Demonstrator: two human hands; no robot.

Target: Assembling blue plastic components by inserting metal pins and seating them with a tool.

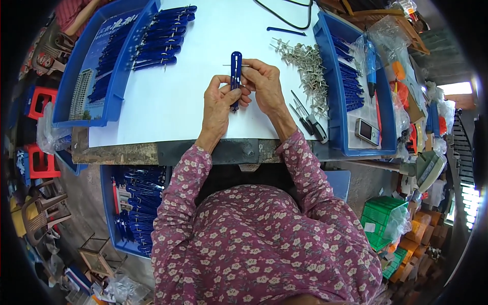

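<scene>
Upright over the white sheet (203, 122) I hold a long blue slotted handle (236, 62). A thin metal pin crosses it near its top and sticks out on both sides. My left hand (216, 108) is closed round the handle's lower part, thumb on its front. Against its right side, just under the pin, my right hand (268, 89) is closed with thumb and fingers at the handle's edge; whether it also pinches a small part is hidden. Several similar blue handles with metal pieces (161, 40) lie in a row at the left. Small T-shaped metal parts (307, 66) are heaped at the right.
Blue trays stand left (116, 94) and right (331, 101), both holding blue pieces. Two screwdrivers (317, 128) lie by my right forearm. The right tray also has a phone (367, 131) and a blue power screwdriver (371, 66). Another person's arm (81, 19) shows far left.
</scene>
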